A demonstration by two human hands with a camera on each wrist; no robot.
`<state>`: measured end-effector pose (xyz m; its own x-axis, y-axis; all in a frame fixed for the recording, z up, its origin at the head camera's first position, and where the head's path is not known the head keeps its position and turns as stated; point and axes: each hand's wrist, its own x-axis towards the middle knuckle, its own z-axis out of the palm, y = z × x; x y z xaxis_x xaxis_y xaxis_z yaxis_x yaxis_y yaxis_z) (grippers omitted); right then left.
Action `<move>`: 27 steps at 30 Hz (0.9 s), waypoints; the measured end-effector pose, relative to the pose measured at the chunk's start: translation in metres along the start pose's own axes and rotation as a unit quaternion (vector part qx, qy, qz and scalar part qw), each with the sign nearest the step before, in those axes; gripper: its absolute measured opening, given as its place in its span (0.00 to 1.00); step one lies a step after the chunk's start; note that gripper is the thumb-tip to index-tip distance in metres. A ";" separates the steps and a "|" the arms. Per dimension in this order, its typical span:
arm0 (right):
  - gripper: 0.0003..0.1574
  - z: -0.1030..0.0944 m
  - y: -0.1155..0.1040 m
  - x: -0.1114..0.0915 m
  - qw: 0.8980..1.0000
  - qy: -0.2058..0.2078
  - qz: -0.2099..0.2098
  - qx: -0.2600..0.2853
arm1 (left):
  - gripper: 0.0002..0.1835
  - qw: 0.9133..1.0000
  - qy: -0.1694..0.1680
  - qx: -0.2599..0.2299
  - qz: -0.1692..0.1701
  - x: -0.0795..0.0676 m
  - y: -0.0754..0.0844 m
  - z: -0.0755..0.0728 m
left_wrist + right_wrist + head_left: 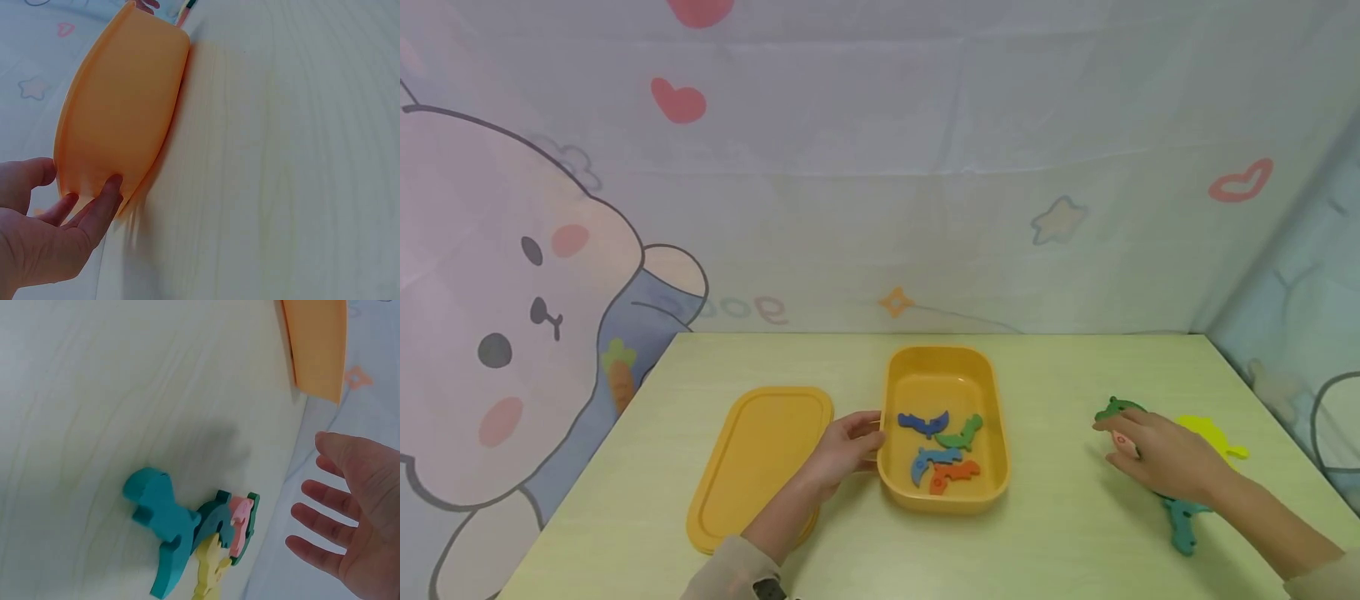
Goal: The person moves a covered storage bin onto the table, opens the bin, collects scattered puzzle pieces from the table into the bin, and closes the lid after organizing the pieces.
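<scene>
A yellow plastic box (945, 498) stands in the middle of the table in the head view. Inside it lie a dark blue piece (925, 424), a green piece (962, 433), a light blue piece (934, 458) and an orange piece (955, 473), all animal-shaped. My left hand (847, 450) touches the box's left wall with its fingertips, thumb close to the rim. Over on the right, my right hand (1165, 457) hovers with spread fingers above more animal pieces. Among these are a teal piece (165, 512), a pink piece (239, 515) and a yellow piece (209, 562).
A flat yellow lid (752, 467) lies left of the box, partly beneath my left forearm. A dark green piece (1118, 407) sits at the far side of the right-hand group. Behind the table's back edge hangs a printed cloth (850, 208).
</scene>
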<state>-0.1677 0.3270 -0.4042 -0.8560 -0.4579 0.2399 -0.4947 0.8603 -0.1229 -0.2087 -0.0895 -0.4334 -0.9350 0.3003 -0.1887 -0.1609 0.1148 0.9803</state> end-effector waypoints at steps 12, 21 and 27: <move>0.25 0.004 0.014 -0.026 0.999 0.005 -0.044 0.006 | 0.25 1.000 -0.002 -0.004 0.000 0.000 0.000 0.000; 0.22 0.011 0.016 -0.044 1.000 -0.016 -0.013 -0.011 | 0.25 1.000 -0.001 -0.006 0.001 0.000 0.000 0.000; 0.25 0.011 0.020 -0.059 1.000 0.008 -0.014 -0.027 | 0.25 1.000 0.000 -0.002 0.000 0.000 0.001 0.001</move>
<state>-0.1291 0.3688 -0.4312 -0.8397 -0.4781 0.2575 -0.5085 0.8587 -0.0638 -0.2084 -0.0887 -0.4319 -0.9354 0.2995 -0.1881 -0.1618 0.1105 0.9806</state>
